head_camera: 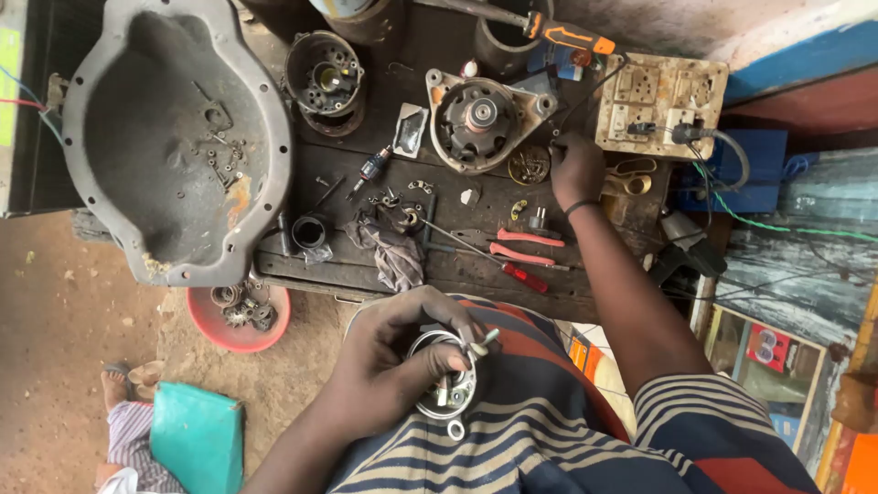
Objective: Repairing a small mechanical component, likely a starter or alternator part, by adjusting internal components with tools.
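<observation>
Rotor housing [445,380] (rigid metal, likely weighty, small loose parts inside) sits clasped round its rim by the left hand [389,366], while the right hand [576,169] closes on small workbench [457,265] parts.

A dark, worn wooden workbench [476,265] stands on a brown dirt floor [46,302]. A blue painted wall [796,50] is behind it, in daylight.

We see a dark wooden desk [476,270] across the upper frame carrying a large grey metal housing [174,137] at upper left, an alternator casing [480,119], a rag [395,249], red-handled pliers [526,247] and a screwdriver [512,270].
</observation>
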